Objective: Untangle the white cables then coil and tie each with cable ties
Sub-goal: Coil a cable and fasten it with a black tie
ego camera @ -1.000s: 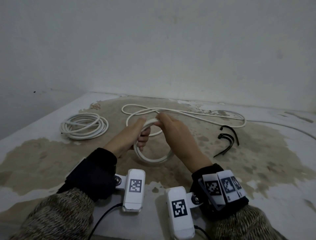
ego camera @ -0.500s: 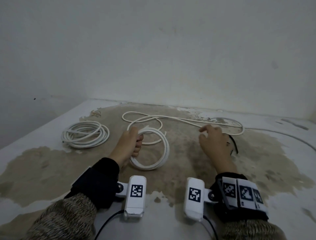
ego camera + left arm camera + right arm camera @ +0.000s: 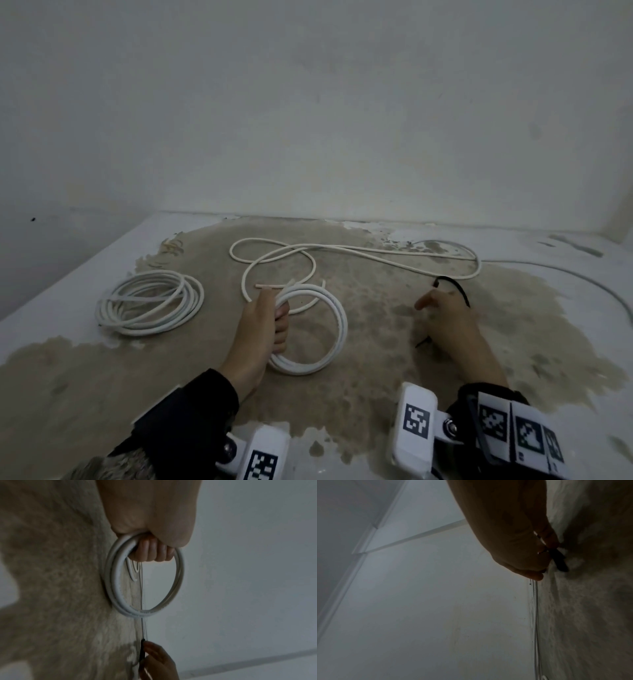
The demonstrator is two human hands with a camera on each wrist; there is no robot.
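My left hand (image 3: 263, 322) grips a small coil of white cable (image 3: 337, 329), its fingers curled through the loops (image 3: 116, 585). A bare copper end (image 3: 267, 285) sticks out above the fist. The uncoiled rest of this cable (image 3: 376, 255) loops away toward the wall and off to the right. My right hand (image 3: 445, 318) is down on the floor at the right, pinching a black cable tie (image 3: 559, 559). Part of a tie (image 3: 455, 291) shows beyond its knuckles. A second white cable (image 3: 150, 301) lies coiled on the floor at the left.
The floor (image 3: 376, 377) is stained brown in the middle and white at the edges. A white wall (image 3: 308, 120) closes the back, and another stands at the left. A thin grey cable (image 3: 582, 287) runs along the floor at the far right.
My right hand let go of the coil and moved right to the black cable ties. My left hand kept its grip and lowered the coil a little.
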